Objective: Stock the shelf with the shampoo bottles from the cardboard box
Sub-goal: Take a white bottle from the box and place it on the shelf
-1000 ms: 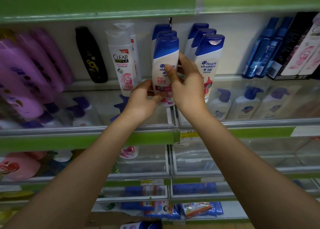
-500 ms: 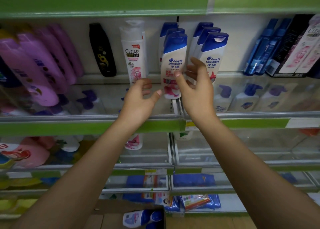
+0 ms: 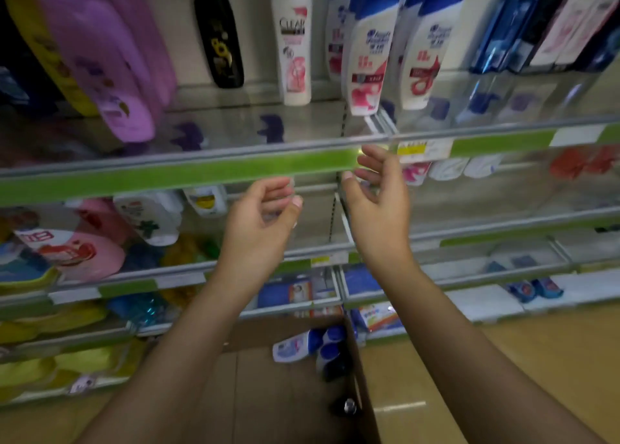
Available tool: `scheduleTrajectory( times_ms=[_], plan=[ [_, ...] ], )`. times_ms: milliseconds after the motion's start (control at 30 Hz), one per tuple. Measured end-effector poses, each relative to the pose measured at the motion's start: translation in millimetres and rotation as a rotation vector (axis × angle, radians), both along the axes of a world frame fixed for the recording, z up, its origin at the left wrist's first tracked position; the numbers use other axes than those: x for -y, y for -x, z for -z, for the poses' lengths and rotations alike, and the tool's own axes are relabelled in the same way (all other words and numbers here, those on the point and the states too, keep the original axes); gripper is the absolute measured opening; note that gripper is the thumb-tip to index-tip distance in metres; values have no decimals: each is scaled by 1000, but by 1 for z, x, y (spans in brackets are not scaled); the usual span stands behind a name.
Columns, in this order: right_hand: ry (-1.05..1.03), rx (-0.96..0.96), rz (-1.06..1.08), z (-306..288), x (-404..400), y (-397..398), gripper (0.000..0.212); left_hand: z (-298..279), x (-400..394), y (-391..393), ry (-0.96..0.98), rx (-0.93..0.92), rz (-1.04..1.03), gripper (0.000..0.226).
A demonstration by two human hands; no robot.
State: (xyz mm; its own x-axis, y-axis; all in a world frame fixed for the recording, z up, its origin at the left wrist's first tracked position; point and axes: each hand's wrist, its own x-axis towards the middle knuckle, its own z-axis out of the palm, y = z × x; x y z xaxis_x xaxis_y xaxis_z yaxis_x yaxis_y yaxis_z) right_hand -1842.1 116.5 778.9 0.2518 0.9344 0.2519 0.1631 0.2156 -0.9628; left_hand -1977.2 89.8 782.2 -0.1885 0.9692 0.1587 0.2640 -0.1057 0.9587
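Both hands hang free in front of the green shelf edge (image 3: 174,175) — the left hand (image 3: 260,215) and right hand (image 3: 375,195) are loosely curled, grasping nothing. The white, blue-capped shampoo bottle (image 3: 367,64) stands upright on the shelf at twelve o'clock from the hands, well apart from them, beside a matching bottle (image 3: 424,57). At six o'clock, the brown cardboard box (image 3: 295,393) holds more bottles (image 3: 312,344), partly hidden by its wall. The bottle tops are cut off; the labels are blurred.
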Motion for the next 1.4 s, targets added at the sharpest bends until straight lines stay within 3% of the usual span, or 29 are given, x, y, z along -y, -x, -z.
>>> scheduleTrajectory(
  times_ms=[367,867,1000,1233,1400],
  plan=[
    [335,86,-26,133,95,61,30,133,89,83,364,-61,34,20],
    [871,63,37,323,118,75,27,302,132,109,869,-44,-107,23],
    [1018,60,33,370,116,79,24,337,132,117,932,-29,-133,21],
    [1201,-197,193,425,105,90,26,370,137,123,1014,16,-159,24],
    [1167,-198,188,458,89,101,44,387,144,128,1035,22,-150,25]
  ],
)
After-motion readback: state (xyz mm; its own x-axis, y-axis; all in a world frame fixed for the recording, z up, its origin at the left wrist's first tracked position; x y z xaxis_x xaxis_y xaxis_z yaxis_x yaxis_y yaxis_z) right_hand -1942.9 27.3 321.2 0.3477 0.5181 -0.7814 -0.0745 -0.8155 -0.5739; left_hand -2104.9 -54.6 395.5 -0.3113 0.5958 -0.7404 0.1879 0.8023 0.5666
